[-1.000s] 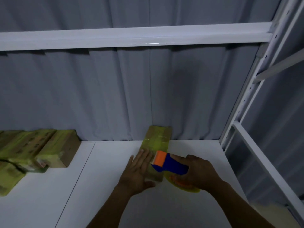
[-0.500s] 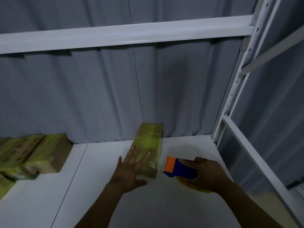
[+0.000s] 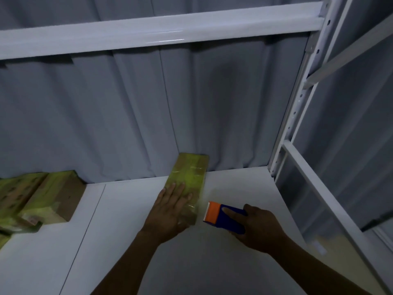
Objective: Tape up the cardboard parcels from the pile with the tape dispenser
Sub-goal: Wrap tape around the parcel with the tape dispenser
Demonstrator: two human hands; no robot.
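Note:
A long cardboard parcel, wrapped in yellowish tape, lies on the white shelf board with its far end against the grey curtain. My left hand rests flat on its near end, fingers straight. Just right of the parcel, my right hand grips the blue tape dispenser, whose orange head points at the parcel's near right side without touching it. The tape roll is hidden under my hand.
A pile of taped cardboard parcels sits at the left edge of the shelf. A white shelf beam runs overhead. A perforated white upright and side rail bound the shelf on the right.
My right hand has pulled the dispenser off the parcel to its right side. My left hand stays flat on the parcel. The view has shifted slightly left and up.

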